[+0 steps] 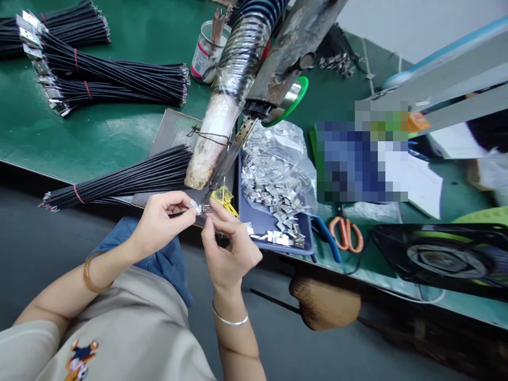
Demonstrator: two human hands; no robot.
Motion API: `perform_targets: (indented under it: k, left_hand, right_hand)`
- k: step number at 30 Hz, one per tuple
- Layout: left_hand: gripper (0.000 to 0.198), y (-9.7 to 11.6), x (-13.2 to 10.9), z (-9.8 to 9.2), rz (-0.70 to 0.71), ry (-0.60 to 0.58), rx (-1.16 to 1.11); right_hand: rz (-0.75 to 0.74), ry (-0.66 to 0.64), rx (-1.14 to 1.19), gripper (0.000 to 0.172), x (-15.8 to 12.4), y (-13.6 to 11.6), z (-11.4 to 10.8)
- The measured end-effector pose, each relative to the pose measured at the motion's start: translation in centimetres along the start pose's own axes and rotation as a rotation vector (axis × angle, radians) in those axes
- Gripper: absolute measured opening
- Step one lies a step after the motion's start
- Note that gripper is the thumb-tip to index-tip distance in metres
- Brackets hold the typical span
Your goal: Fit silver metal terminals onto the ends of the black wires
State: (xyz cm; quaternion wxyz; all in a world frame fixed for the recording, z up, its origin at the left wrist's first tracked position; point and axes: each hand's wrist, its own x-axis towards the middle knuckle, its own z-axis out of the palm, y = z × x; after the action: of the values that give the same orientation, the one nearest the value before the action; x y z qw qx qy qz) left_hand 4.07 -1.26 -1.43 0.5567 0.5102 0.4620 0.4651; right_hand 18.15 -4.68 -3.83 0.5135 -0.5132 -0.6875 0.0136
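My left hand (164, 219) is closed in a pinch, with a short dark length, seemingly a black wire, showing between its fingers. A white covering wraps one of its fingertips. My right hand (232, 243) pinches a small shiny metal tab (205, 208), whose far side meets the left fingertips. Just above both hands, a soldering iron (241, 135) points downward; whether its tip touches the tab I cannot tell. Beside it hangs a wrapped fume hose (216, 119). A tied bundle of black wires (130, 177) lies left of the hands.
A blue tray (307, 235) with loose metal tabs (278, 198) and a plastic bag stands to the right. Farther right are orange-handled scissors (346, 234), blue-handled pliers (327, 238) and a black fan (444, 259). More wire bundles (119, 79) and a can (206, 53) stand behind.
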Motion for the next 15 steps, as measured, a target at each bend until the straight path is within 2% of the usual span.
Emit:
perform_targets:
  k: [8, 15]
  left_hand:
    - [0.01, 0.47, 0.17, 0.23, 0.011, 0.068, 0.076]
    - [0.014, 0.53, 0.17, 0.04, 0.056, 0.035, 0.168]
  right_hand:
    - [0.013, -0.012, 0.004, 0.014, 0.89, -0.26, 0.2]
    - [0.04, -0.026, 0.032, 0.015, 0.59, -0.19, -0.09]
